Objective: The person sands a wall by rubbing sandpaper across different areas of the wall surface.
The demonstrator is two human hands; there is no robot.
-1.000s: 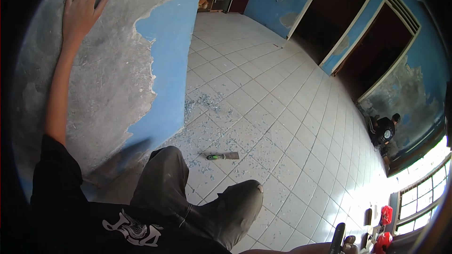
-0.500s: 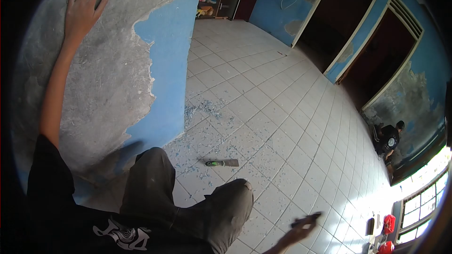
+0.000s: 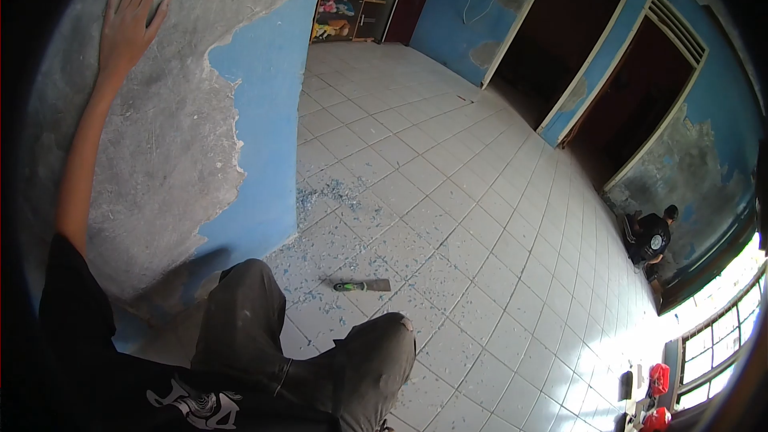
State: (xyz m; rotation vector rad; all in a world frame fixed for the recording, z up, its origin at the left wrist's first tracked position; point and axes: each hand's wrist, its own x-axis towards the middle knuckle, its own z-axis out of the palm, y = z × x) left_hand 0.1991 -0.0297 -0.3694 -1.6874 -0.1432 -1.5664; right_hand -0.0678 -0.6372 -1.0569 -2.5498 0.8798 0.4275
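My left hand (image 3: 132, 20) lies flat on the grey bared part of the wall (image 3: 172, 136), fingers spread, at the upper left. Next to that part, blue paint (image 3: 268, 112) remains with a ragged, flaking edge. My right hand is out of view, apart from perhaps a small dark bit at the bottom edge that I cannot make out. A scraper (image 3: 362, 285) with a green and black handle and a flat blade lies on the tiled floor in front of my knees. Blue paint chips (image 3: 340, 192) are scattered around it.
Another person (image 3: 652, 236) in dark clothes crouches by the far right wall. Two doorways (image 3: 556, 40) open in the blue wall behind. A cabinet (image 3: 348, 8) stands at the back, and a barred window (image 3: 720, 344) with red objects (image 3: 658, 380) beside it is at the lower right.
My right hand, seen earlier at the lower right with a dark object, has left the view. My left hand stays on the wall. The view has shifted slightly.
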